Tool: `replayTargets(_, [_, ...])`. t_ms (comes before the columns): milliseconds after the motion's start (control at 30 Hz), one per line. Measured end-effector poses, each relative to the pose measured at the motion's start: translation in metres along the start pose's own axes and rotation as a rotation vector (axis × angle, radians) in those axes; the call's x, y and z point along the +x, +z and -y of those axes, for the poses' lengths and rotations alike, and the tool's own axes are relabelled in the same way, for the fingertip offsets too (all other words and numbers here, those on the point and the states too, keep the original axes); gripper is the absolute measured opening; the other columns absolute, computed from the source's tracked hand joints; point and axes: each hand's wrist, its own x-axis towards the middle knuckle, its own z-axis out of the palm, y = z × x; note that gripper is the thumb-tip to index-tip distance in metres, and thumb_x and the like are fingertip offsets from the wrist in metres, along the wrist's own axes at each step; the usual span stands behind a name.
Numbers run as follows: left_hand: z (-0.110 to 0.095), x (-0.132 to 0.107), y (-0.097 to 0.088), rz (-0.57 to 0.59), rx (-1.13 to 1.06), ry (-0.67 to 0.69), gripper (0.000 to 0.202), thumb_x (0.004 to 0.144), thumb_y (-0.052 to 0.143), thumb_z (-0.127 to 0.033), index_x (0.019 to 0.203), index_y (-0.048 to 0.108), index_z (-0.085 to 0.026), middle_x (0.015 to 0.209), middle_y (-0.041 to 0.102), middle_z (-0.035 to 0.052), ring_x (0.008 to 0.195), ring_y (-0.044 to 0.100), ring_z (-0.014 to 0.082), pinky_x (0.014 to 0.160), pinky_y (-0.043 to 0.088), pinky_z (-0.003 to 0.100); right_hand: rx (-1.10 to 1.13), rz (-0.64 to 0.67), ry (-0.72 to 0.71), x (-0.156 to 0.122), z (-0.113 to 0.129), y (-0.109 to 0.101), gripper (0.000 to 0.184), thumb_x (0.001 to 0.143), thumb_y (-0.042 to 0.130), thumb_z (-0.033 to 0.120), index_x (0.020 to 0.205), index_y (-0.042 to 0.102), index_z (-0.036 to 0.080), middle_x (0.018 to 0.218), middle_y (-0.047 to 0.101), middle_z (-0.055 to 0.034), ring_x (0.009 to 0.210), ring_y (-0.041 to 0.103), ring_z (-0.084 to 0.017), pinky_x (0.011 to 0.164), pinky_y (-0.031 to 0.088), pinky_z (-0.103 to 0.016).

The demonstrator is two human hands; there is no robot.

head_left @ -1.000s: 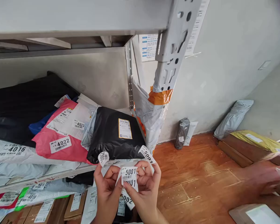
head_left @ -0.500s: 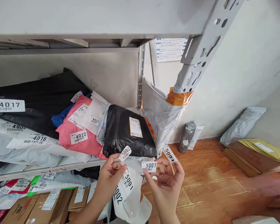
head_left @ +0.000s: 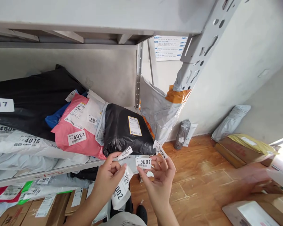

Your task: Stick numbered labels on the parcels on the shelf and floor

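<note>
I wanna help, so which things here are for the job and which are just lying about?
In the job:
sticker strip, left hand
number sticker, right hand
maybe the nearest black parcel

Probably just lying about:
yellow parcel
grey parcel by the wall

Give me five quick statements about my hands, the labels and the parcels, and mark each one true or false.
1. The 4022 label is on a black parcel. False: it is on the pink parcel.
2. Your right hand holds a 5001 label. True.
3. Your left hand holds a label strip. True.
4. The yellow parcel is on the shelf. False: it lies on a brown box.
5. Orange tape is wrapped around the post. True.
</note>
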Motion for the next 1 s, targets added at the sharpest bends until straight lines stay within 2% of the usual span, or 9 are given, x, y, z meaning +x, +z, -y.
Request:
replayTargets(200, [0.0021,0.0019,-0.0014,-0.029,-0.045,-0.012,0.053,0.079,0.065,-0.051,0.118,0.046,-0.020,0.053,0.045,-0.0099,0.050,0.040,0.0097,0.050,0.034,0.019,0.018,-0.017,0.035,-0.0023,-0.0021,0.0043,0.070,0.074,0.077,0.018,0.128,0.034,0.032,0.104,0.056,-0.0034,0.079,0.062,-0.012,0.055,0.057,-0.020])
replayTargets(400, [0.0043,0.0018,-0.0014,-0.046,-0.098,0.000,0.056,0.078,0.068,-0.052,0.119,0.044,-0.022,0.052,0.045,-0.0103,0.049,0.041,0.0094,0.049,0.034,0.017,0.319,0.059,0.276,-0.0015,-0.0075,0.0063,0.081,0.066,0.084,0.027,0.127,0.032,0.034,0.099,0.057,-0.0003,0.074,0.065,-0.012,0.054,0.058,-0.021])
replayTargets(500, [0.0043,0.0011,-0.0017,-0.083,-0.124,0.011,0.055,0.078,0.068,-0.051,0.119,0.044,-0.023,0.051,0.045,-0.0106,0.049,0.041,0.0090,0.050,0.035,0.017,0.412,0.070,0.352,-0.0010,-0.0085,0.0059,0.083,0.062,0.086,0.027,0.126,0.033,0.035,0.097,0.057,0.0010,0.073,0.064,-0.012,0.054,0.058,-0.021])
replayTargets(600, [0.0047,-0.0002,-0.0017,-0.115,-0.149,0.039,0.055,0.078,0.069,-0.049,0.120,0.045,-0.022,0.051,0.049,-0.0100,0.049,0.042,0.0085,0.051,0.036,0.016,0.446,0.077,0.379,-0.0007,-0.0077,0.0053,0.085,0.061,0.087,0.025,0.126,0.033,0.035,0.097,0.057,0.0014,0.073,0.063,-0.011,0.054,0.057,-0.020])
replayTargets(800, [0.0086,-0.0027,-0.0015,-0.163,-0.206,0.090,0.054,0.078,0.070,-0.048,0.118,0.045,-0.023,0.062,0.065,-0.0037,0.050,0.052,0.0100,0.049,0.043,0.016,0.455,0.120,0.407,0.0011,-0.0063,0.0039,0.083,0.061,0.087,0.027,0.123,0.033,0.036,0.096,0.056,0.0018,0.072,0.061,-0.010,0.055,0.056,-0.020])
replayTargets(933, [0.0092,-0.0056,0.0001,-0.208,-0.237,0.114,0.049,0.081,0.068,-0.048,0.117,0.046,-0.024,0.070,0.067,-0.0019,0.057,0.059,0.0117,0.053,0.048,0.018,0.449,0.095,0.390,-0.0010,-0.0053,0.0062,0.085,0.061,0.087,0.027,0.125,0.032,0.035,0.096,0.057,0.0010,0.071,0.059,-0.010,0.052,0.054,-0.020])
replayTargets(1000, [0.0091,-0.0069,0.0019,-0.225,-0.241,0.144,0.048,0.082,0.066,-0.048,0.117,0.045,-0.024,0.070,0.066,-0.0026,0.054,0.056,0.0105,0.051,0.046,0.017,0.451,0.085,0.378,-0.0026,-0.0033,0.0068,0.084,0.062,0.087,0.027,0.125,0.033,0.034,0.093,0.058,0.0015,0.068,0.058,-0.010,0.051,0.052,-0.019])
